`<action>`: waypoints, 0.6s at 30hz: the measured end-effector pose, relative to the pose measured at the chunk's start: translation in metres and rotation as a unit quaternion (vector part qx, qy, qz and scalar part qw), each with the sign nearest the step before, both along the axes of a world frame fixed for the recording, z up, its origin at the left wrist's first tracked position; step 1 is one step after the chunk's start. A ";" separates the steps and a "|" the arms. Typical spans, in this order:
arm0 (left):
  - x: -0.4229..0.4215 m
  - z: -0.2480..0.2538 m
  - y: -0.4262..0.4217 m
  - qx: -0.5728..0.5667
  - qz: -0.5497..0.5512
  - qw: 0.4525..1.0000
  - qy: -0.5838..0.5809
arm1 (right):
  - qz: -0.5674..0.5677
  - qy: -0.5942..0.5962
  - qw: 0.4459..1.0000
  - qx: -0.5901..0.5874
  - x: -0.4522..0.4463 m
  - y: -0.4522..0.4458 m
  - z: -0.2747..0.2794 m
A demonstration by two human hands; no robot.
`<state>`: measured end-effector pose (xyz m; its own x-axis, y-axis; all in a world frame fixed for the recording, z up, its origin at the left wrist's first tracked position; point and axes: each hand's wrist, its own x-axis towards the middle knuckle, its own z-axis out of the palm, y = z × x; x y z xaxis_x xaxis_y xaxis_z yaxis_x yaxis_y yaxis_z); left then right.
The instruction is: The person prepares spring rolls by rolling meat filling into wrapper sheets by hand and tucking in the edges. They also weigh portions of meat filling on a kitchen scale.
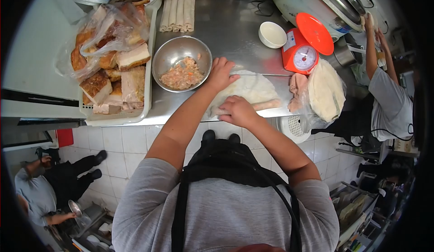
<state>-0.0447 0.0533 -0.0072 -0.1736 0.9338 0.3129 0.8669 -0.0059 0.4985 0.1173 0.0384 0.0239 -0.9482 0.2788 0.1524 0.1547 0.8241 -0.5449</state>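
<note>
Dough sheet (251,87) is spread on the steel counter (226,37), with a strip of filling (268,104) laid along its near edge; the sheet's ten-o'clock edge is touched by the left hand (221,74), whose thumb is held wide of the fingers; the strip's seven-o'clock end is covered by the right hand (239,111), its fingers curled, though whether anything is pinched cannot be told; a steel bowl (168,55) is placed at ten o'clock, a red scale (297,55) at two.
</note>
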 end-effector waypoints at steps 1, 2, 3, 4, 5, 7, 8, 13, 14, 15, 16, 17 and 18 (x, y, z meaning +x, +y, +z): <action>0.000 0.000 0.000 0.002 -0.001 1.000 -0.003 | -0.006 -0.004 1.000 0.000 -0.004 -0.002 0.006; 0.000 -0.001 0.000 0.006 -0.001 1.000 -0.005 | -0.013 -0.008 1.000 0.001 -0.008 -0.003 0.010; 0.001 -0.001 0.000 0.009 0.001 1.000 -0.007 | -0.013 -0.005 1.000 -0.002 -0.010 -0.007 0.007; 0.002 -0.001 0.000 0.011 0.003 1.000 -0.008 | -0.013 -0.003 1.000 -0.007 -0.011 -0.012 0.001; 0.001 -0.001 -0.001 0.013 0.005 1.000 -0.008 | -0.014 0.000 1.000 -0.011 -0.013 -0.015 -0.002; 0.000 0.000 0.000 0.001 -0.001 1.000 -0.004 | 0.013 0.009 1.000 -0.007 -0.010 -0.011 -0.002; 0.000 0.001 0.000 -0.005 -0.004 1.000 -0.003 | 0.026 0.013 1.000 -0.006 -0.007 -0.009 -0.001; 0.007 0.005 0.010 -0.027 0.034 0.999 0.003 | -0.042 -0.022 0.998 -0.033 0.011 0.000 0.012; 0.014 0.006 0.011 -0.035 0.051 0.998 0.012 | -0.044 -0.026 0.998 -0.032 0.014 -0.002 0.012; 0.020 0.007 0.012 -0.036 0.029 0.999 0.014 | -0.039 -0.015 0.999 -0.029 0.014 -0.004 0.008; 0.026 0.009 0.014 -0.033 0.008 0.999 0.017 | -0.034 -0.003 0.999 -0.022 0.011 -0.004 0.002; 0.028 0.011 0.017 -0.031 -0.013 0.999 0.020 | -0.028 0.009 0.999 -0.016 0.008 -0.003 -0.002; 0.029 0.013 0.019 -0.037 -0.014 0.999 0.025 | -0.039 0.019 0.999 -0.008 0.007 -0.005 0.000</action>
